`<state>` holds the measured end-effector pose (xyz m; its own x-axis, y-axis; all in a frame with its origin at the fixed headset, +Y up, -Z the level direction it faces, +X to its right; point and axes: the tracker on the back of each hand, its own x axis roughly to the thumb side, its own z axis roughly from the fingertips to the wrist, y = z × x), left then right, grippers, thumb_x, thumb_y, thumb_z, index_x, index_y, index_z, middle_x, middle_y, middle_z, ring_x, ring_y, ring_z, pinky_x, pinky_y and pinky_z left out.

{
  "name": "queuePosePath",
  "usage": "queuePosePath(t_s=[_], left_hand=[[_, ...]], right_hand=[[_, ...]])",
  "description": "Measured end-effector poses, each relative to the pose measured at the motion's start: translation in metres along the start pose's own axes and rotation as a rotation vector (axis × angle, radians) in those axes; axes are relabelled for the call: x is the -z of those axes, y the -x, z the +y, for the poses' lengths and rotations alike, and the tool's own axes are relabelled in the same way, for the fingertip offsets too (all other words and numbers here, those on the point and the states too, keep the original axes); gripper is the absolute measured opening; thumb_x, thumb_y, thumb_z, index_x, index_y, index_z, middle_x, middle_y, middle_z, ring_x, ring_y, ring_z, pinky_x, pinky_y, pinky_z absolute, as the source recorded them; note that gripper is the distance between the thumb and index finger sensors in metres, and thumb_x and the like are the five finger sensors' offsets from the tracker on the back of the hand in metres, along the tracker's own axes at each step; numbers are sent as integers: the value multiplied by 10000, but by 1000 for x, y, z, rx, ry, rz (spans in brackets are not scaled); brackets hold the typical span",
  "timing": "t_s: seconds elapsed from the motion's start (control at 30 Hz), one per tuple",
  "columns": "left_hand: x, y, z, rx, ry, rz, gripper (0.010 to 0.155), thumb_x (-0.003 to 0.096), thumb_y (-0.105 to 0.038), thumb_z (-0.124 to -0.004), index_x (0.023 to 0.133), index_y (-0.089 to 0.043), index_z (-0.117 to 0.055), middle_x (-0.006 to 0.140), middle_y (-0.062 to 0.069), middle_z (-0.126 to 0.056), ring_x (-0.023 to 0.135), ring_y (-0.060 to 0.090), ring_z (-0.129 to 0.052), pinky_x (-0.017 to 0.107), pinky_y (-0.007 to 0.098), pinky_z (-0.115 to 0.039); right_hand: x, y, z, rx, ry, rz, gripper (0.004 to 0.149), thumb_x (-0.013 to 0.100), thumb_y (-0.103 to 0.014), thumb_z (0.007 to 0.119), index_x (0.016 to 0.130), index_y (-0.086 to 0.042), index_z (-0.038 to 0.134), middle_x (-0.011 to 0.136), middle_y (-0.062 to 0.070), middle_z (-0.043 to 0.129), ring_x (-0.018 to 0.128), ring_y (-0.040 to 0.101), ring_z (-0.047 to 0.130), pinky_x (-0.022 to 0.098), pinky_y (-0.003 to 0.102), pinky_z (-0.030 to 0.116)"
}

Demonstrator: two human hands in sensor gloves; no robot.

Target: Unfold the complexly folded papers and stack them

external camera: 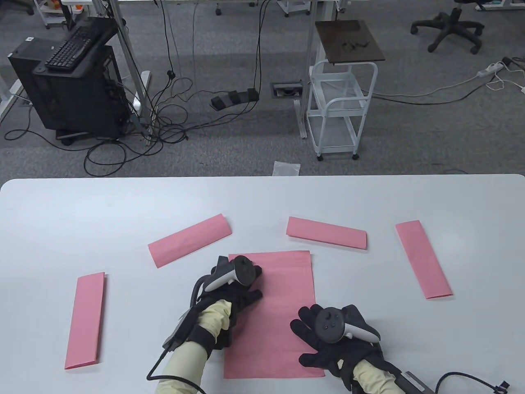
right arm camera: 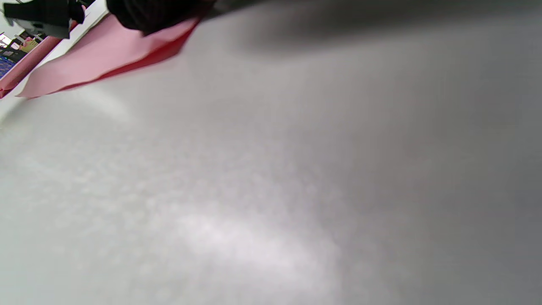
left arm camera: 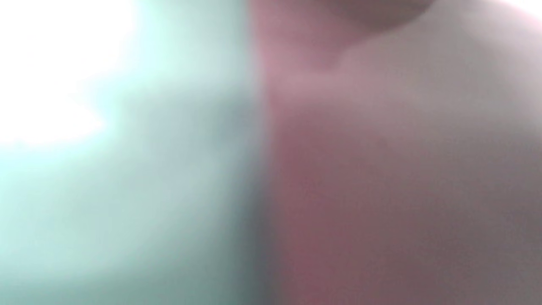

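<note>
While both hands are lying flat on it, the table (external camera: 82,205) is bearing the sheet (external camera: 283,287) at near centre, long axis running away from the person. Left hand (external camera: 229,295) and right hand (external camera: 328,336), fingers spread, are pressing opposite edges, probably flattening creases. Four strips (external camera: 188,240) are waiting around.

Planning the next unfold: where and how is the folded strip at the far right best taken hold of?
Judging by its pose, pinch the far-right folded strip at its near short end with the right hand, coming from below. It lies flat, running lengthwise away, nearest that hand.
</note>
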<state>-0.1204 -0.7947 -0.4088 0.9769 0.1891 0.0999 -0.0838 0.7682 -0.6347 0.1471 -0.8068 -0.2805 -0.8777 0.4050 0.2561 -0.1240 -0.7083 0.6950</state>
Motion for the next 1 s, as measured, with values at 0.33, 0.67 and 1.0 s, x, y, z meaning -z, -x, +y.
queuePosePath(t_s=[0.33,0.67,1.0], left_hand=[[5,12,15,-98,-69,26,621,552,-545,-538,1064,-415,-213,1141,-166,-35,1102,188,-24,726,577,-16],[-34,-2,22,-177,-134,-86,666,563,-549,-520,1102,-369,-173,1138,-74,67,1072,278,66,700,591,21],[-119,-20,-26,-209,-221,-232,676,570,-543,-518,1113,-350,-163,1140,-70,76,1068,288,86,697,592,26]], right_hand=[[0,0,0,2,-5,-3,732,502,-566,609,1040,-483,119,1105,-215,-108,986,73,-197,649,476,-166],[-7,1,-14,138,127,-48,670,514,-524,584,1076,-433,231,1153,-172,-5,1020,94,-129,669,484,-131],[-40,75,-83,384,402,158,724,491,-484,685,1073,-406,262,1166,-137,73,1047,139,-63,689,499,-90]])
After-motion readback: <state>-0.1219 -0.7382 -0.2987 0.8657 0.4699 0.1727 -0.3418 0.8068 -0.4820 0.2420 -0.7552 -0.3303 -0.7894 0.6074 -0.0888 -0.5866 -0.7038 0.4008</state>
